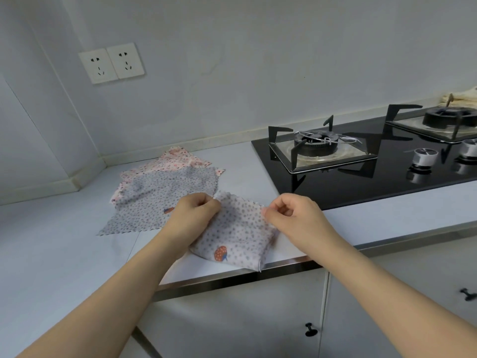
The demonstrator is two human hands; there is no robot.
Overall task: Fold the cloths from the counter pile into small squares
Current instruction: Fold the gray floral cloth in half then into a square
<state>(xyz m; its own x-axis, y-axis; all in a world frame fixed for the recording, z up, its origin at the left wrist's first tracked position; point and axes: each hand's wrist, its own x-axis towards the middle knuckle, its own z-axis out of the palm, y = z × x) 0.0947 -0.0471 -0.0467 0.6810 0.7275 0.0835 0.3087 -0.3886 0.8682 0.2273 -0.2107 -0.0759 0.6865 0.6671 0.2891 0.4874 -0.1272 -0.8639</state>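
Note:
A grey dotted cloth [236, 236] with a red strawberry print lies near the counter's front edge, its lower corner hanging over the edge. My left hand [195, 215] pinches its far left corner. My right hand [296, 218] pinches its far right corner. To the left, a pile [160, 195] of cloths lies spread on the counter: a grey dotted cloth on top of a pink flowered cloth [178, 157].
A black glass gas hob [387, 174] with two burners and knobs fills the counter's right side. The white counter [51, 241] meets the wall corner at the left, under two wall sockets [111, 63]. Cupboard doors with black knobs [311, 329] sit below.

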